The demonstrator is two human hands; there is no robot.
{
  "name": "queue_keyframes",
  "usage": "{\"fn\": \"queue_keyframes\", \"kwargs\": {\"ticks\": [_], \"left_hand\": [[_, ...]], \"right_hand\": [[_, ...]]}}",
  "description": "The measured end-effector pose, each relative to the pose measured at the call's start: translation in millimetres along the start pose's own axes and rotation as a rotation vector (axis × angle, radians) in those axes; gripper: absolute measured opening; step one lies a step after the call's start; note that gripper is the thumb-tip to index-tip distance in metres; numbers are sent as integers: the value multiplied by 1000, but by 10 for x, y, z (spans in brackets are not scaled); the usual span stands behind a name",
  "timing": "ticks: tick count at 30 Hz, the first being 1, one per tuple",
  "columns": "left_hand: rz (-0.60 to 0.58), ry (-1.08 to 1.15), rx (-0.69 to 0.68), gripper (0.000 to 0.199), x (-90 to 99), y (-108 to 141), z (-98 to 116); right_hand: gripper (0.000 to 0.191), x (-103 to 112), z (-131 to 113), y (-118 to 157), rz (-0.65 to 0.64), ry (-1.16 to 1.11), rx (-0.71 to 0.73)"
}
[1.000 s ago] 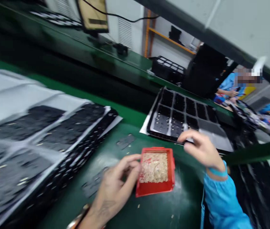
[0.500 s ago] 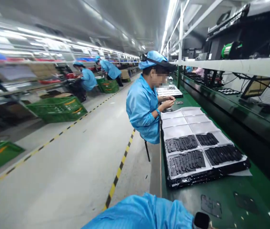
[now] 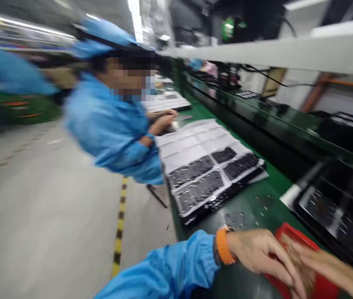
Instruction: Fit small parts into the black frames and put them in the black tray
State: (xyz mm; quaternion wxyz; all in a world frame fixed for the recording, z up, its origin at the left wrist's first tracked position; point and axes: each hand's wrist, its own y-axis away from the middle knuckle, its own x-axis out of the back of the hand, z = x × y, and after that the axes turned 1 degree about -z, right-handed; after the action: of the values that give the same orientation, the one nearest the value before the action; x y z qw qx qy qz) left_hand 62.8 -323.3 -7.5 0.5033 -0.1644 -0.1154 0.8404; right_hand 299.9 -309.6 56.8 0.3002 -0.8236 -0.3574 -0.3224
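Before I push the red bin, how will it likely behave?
The red bin should feel fairly stiff, judging by its straight, molded-looking walls. The tan bits inside look loose, so they may spill from the open top if tipped.

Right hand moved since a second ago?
Yes: judged against the red bin, the right hand has come leftward, from beside it to over it.

No legible text, no readable labels, numbers or signs

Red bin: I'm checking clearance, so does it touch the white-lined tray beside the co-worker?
Apart. The head view shows green tabletop between the red bin and the near edge of the white-lined tray.
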Motion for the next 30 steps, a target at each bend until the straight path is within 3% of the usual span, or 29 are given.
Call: {"fn": "queue_keyframes", "kwargs": {"ticks": [1,2,4,6,11,15,19,23,24,27,30], "left_hand": [[69,15,45,43,33,3,55],[204,-99,126,44,111,-10,93],[436,-777,404,47,328,-79,79],[532,-1024,519,42,518,-167,-46],[575,-1318,721,34,720,-307,-393],[515,-1343,714,26,765,-277,-444],[495,-1221,630,23,828,-155,-459],[593,-1033,551,42,744,-102,-393],[610,-891,503,46,674,-102,-335],[652,-35,268,48,381,-121,-84],[638,529,112,26,102,-151,169]], "right_hand": [[56,169,-133,161,-85,76,-26],[55,296,-249,248,-66,145,-76],[44,437,-382,257,62,155,-158],[31,462,-403,181,209,217,-268],[15,315,-333,102,384,139,-376],[14,176,-230,74,445,-121,-361],[11,37,-61,0,551,-570,-413],[17,-49,34,-62,672,-966,-376],[17,-65,35,-76,686,-1021,-366],[15,-117,14,-118,704,-1132,-350],[13,-177,-8,-159,713,-1209,-336]]}}
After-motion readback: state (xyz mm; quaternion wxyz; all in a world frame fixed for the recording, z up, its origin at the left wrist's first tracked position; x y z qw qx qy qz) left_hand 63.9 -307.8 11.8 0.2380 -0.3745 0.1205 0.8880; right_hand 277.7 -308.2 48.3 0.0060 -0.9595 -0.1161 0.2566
